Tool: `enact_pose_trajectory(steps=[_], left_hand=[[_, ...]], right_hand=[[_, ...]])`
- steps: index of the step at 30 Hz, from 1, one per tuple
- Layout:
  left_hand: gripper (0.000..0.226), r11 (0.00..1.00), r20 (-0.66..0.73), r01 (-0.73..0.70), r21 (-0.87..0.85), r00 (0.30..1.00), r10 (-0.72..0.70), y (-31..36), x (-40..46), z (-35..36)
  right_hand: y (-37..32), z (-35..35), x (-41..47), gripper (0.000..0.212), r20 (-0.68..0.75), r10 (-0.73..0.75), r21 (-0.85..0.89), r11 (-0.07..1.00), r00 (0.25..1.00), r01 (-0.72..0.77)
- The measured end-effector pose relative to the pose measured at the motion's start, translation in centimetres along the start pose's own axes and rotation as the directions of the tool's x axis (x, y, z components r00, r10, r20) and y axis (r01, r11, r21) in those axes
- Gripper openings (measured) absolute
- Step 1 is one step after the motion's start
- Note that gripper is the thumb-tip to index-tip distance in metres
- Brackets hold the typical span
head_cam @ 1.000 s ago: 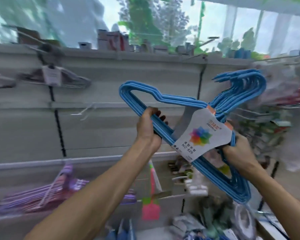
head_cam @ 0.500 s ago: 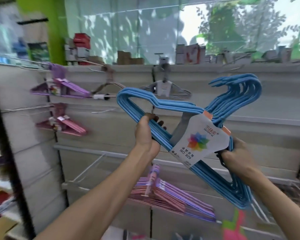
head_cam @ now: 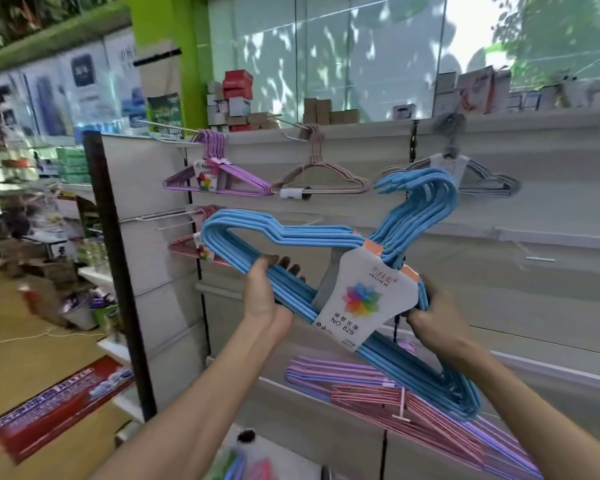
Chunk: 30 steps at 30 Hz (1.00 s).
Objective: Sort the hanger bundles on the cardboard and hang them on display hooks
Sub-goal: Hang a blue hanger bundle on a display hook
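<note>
The blue hanger bundle (head_cam: 291,237) is held up in the air in front of the white shelf wall (head_cam: 534,306), tilted, hooks pointing up and to the right; the left hand (head_cam: 262,296) has its grip curled round the bottom bars; the right hand (head_cam: 433,317) has its grip curled round the bundle just beside the white label (head_cam: 361,299); behind, a purple hanger bundle (head_cam: 222,178), a pink hanger bundle (head_cam: 321,178) and a grey hanger bundle (head_cam: 482,178) hang on hooks; more pink and purple hangers (head_cam: 395,400) lie on the shelf below.
</note>
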<state>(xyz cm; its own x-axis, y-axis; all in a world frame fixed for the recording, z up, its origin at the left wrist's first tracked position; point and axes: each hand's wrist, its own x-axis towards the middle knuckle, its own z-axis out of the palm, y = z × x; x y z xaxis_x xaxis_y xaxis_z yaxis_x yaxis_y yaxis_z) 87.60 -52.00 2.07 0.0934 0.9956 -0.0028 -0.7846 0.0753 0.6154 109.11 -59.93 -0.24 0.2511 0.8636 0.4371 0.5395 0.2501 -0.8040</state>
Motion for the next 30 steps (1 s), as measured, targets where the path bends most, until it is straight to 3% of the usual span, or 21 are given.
enact_pose_trajectory(steps=[14, 19, 22, 30], left_hand=[[0.017, 0.997, -0.096, -0.003, -0.08, 0.995, -0.005, -1.1, 12.0, -4.9], [0.016, 0.989, -0.168, 0.009, -0.145, 0.985, -0.034, -2.6, 16.2, -7.1], [0.015, 0.981, -0.189, 0.037, -0.189, 0.979, -0.074, -3.9, 18.9, -8.9], [0.019, 0.946, -0.151, 0.15, -0.289, 0.968, -0.2, -6.7, 24.8, -12.0]], right_hand=[[5.1, 7.1, 12.6, 0.039, 0.213, -0.045, -0.035, 0.998, 0.976, 0.054], [6.9, 9.1, 16.3, 0.037, 0.263, -0.023, -0.156, 0.986, 0.965, 0.066], [7.6, 10.0, 17.5, 0.05, 0.289, 0.017, -0.214, 0.976, 0.957, 0.047], [9.2, 11.7, 20.6, 0.058, 0.27, 0.068, -0.364, 0.931, 0.96, 0.036]])
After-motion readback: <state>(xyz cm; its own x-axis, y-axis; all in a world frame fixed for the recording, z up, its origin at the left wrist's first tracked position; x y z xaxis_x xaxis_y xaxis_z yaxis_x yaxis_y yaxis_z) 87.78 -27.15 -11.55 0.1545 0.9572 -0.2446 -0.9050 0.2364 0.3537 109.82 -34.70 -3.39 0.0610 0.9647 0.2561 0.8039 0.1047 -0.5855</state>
